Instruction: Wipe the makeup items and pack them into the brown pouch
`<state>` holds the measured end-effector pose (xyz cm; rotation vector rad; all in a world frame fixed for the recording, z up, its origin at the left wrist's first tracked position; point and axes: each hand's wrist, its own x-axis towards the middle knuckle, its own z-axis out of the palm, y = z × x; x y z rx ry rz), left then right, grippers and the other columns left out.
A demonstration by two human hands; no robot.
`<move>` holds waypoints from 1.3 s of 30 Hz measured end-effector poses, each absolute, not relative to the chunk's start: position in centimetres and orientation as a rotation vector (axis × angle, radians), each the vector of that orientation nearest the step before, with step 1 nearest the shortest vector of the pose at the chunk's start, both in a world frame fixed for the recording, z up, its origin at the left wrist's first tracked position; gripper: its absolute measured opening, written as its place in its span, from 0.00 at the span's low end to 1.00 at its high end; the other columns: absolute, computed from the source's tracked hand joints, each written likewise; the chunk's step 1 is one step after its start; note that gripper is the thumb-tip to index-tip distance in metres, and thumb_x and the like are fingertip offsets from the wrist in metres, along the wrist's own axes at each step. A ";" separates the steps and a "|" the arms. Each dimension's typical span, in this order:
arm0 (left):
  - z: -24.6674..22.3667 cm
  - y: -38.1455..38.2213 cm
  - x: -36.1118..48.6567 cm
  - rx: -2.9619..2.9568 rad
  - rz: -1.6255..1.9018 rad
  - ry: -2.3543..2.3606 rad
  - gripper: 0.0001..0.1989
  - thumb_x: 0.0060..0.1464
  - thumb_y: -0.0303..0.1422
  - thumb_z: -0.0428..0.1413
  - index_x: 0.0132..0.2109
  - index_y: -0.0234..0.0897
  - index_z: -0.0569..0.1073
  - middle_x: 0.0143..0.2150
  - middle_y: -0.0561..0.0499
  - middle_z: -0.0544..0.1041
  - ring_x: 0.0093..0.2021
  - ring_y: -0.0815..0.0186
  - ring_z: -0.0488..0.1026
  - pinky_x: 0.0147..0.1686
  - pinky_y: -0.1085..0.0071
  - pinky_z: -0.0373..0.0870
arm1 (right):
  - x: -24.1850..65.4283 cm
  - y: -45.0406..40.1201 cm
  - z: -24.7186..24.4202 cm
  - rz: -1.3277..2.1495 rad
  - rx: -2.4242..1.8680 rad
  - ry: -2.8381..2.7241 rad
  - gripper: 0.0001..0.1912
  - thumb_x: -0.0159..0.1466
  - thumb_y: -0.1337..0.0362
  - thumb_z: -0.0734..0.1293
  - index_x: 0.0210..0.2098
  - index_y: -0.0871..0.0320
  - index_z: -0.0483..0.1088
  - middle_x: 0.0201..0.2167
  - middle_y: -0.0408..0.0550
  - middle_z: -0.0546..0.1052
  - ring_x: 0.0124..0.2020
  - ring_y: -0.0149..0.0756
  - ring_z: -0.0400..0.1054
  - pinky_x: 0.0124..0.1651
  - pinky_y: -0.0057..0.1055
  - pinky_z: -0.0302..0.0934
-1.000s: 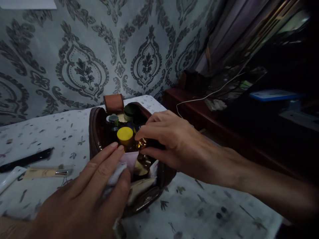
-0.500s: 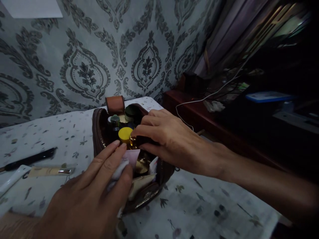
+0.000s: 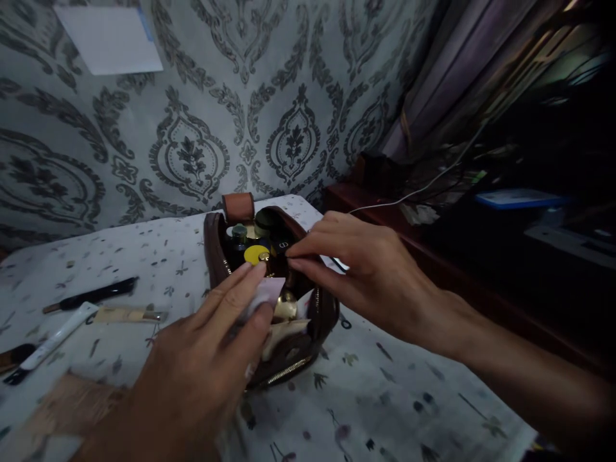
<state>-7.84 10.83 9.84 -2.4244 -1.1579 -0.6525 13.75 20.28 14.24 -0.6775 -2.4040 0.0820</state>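
Brown bag (image 3: 328, 314): unzipped, on the patterned surface (image 3: 409, 385);
Inside: yellow lid (image 3: 253, 253), gold cap (image 3: 264, 256) just beside it;
Left hand (image 3: 202, 359): fingers and thumb about a pale pink item (image 3: 274, 289); cannot tell if gripped;
Right hand (image 3: 289, 257): thumb and forefinger nearly meeting at the bag's opening; cannot tell if holding anything;
Left of bag: beige tube (image 3: 126, 314), white stick (image 3: 60, 340)

My bag (image 3: 330, 311)'s mid-frame on the table (image 3: 433, 410), jar (image 3: 265, 222) and bottle (image 3: 239, 234) toward its back. Left hand (image 3: 202, 346)'s at its near-left side, right hand (image 3: 370, 263)'s at its right. Stick (image 3: 99, 294) and tube (image 3: 128, 315) lie frame left; wall (image 3: 296, 141)'s behind, paper (image 3: 110, 42) upper left, curtain (image 3: 447, 70) upper right.
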 end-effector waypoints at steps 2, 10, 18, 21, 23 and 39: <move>9.9 9.9 -8.0 -2.397 -0.801 -1.184 0.16 0.61 0.23 0.49 0.54 0.35 0.70 0.64 0.36 0.68 0.61 0.54 0.70 0.51 0.64 0.77 | 13.9 18.7 14.1 0.109 -0.675 -2.310 0.07 0.68 0.65 0.65 0.34 0.56 0.74 0.28 0.46 0.76 0.33 0.36 0.69 0.36 0.32 0.61; 7.5 4.8 -11.1 -2.331 -0.976 -1.332 0.13 0.61 0.19 0.49 0.50 0.30 0.71 0.34 0.46 0.76 0.35 0.65 0.74 0.33 0.73 0.71 | 12.1 12.8 11.7 0.268 -0.409 -2.283 0.07 0.66 0.71 0.67 0.32 0.55 0.70 0.23 0.42 0.74 0.25 0.32 0.67 0.33 0.32 0.64; 5.8 2.3 -20.4 -1.831 -0.495 -2.190 0.13 0.66 0.30 0.45 0.44 0.36 0.75 0.40 0.46 0.79 0.40 0.60 0.77 0.38 0.68 0.70 | 7.1 8.5 8.6 0.595 -0.180 -2.294 0.07 0.66 0.74 0.63 0.37 0.58 0.72 0.25 0.45 0.75 0.27 0.33 0.68 0.28 0.30 0.63; 6.3 2.5 -24.9 -1.470 -0.176 -2.558 0.14 0.66 0.31 0.44 0.50 0.37 0.73 0.49 0.45 0.77 0.49 0.56 0.76 0.44 0.66 0.70 | 4.6 7.7 6.5 0.806 -0.233 -2.299 0.07 0.67 0.70 0.63 0.40 0.59 0.75 0.29 0.48 0.78 0.30 0.34 0.71 0.31 0.28 0.64; 6.2 2.9 -27.1 -1.387 -0.117 -2.618 0.15 0.66 0.31 0.44 0.51 0.36 0.73 0.51 0.42 0.76 0.49 0.53 0.75 0.45 0.62 0.71 | 3.1 7.4 5.2 1.001 -0.350 -2.275 0.08 0.67 0.68 0.64 0.39 0.59 0.76 0.31 0.49 0.79 0.33 0.34 0.73 0.34 0.28 0.66; 4.0 2.1 -30.7 -1.244 0.017 -2.668 0.22 0.60 0.23 0.41 0.54 0.34 0.73 0.54 0.31 0.69 0.54 0.43 0.66 0.41 0.54 0.72 | -0.9 6.0 0.3 1.414 -0.717 -1.880 0.12 0.63 0.58 0.64 0.33 0.58 0.76 0.24 0.46 0.78 0.27 0.33 0.71 0.29 0.27 0.61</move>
